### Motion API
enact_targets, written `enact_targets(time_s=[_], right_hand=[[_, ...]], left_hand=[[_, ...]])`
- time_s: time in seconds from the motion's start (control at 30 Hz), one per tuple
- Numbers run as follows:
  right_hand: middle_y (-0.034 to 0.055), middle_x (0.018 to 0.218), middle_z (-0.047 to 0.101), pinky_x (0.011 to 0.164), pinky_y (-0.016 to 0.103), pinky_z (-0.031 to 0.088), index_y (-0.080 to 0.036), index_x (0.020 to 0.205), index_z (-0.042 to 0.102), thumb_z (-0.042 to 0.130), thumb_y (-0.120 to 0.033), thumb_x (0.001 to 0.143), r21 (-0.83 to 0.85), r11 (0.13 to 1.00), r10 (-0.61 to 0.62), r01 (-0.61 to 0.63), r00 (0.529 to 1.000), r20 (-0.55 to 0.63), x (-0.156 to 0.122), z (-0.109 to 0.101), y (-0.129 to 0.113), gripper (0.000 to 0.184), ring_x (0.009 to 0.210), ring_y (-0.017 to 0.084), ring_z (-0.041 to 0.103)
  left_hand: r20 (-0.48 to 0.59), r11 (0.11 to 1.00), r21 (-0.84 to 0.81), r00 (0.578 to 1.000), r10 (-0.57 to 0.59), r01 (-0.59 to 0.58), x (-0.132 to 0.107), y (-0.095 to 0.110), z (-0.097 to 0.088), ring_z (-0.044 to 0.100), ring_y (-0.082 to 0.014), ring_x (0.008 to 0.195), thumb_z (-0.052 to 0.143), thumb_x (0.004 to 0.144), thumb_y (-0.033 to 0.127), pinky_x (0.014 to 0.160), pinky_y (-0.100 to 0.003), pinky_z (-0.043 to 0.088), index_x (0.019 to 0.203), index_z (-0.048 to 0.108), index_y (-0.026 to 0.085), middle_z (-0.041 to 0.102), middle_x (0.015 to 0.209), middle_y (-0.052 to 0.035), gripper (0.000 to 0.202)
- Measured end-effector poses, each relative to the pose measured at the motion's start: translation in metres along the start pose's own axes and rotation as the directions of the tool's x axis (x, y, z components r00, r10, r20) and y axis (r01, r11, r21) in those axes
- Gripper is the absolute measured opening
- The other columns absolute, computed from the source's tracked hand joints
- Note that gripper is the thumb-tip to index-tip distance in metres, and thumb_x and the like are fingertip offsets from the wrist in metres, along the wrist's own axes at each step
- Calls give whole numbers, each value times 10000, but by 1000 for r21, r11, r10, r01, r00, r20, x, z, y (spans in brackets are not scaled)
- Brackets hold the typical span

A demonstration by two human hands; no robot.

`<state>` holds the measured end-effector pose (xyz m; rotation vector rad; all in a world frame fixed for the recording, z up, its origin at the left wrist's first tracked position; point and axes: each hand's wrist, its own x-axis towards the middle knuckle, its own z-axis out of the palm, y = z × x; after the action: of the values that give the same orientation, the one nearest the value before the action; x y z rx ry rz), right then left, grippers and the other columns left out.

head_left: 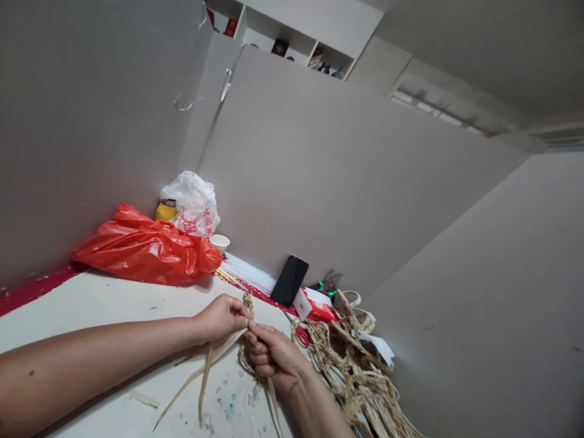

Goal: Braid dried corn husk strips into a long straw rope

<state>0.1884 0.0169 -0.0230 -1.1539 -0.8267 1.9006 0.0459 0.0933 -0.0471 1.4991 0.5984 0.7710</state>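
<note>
My left hand (223, 317) and my right hand (272, 356) meet over the white table, both closed with thumb and finger pinched. Between them they grip a braided straw cord (247, 302), whose plaited end pokes up above the fingertips. Loose flat straw strands (206, 377) trail down to the left from under my left hand. More of the braid and a few strands hang below my right hand. The exact spot where the fingers pinch the strands is partly hidden.
Right of my hands lies a heap of braided straw cord (365, 389), with red-handled scissors (302, 336) beside it. Along the wall stand a phone (289, 280), pliers (329, 283), a paper cup (219, 243) and an orange plastic bag (150, 249).
</note>
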Motion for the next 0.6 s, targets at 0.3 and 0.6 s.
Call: enact_targets(time_s=[0.3,0.6], right_hand=[[-129,439,222,345,150,26,-173,639,430,705,-380,695,57,997,-45,48,997,-55,2,5,5,349,373,17,72],[-127,392,258,335,166,10,-182,569,400,648,-354,694,-33,997,-82,77,970,-230,4,18,9,327,335,10,99]], left_hand=[[77,994,102,996,-40,33,-1,14,-10,508,-105,601,595,636,233,636,-211,389,726,692,114,641,644,4,178],[81,976,145,981,-176,163,0,19,-11,445,-92,520,514,588,182,529,-200,337,730,705,124,602,581,19,244]])
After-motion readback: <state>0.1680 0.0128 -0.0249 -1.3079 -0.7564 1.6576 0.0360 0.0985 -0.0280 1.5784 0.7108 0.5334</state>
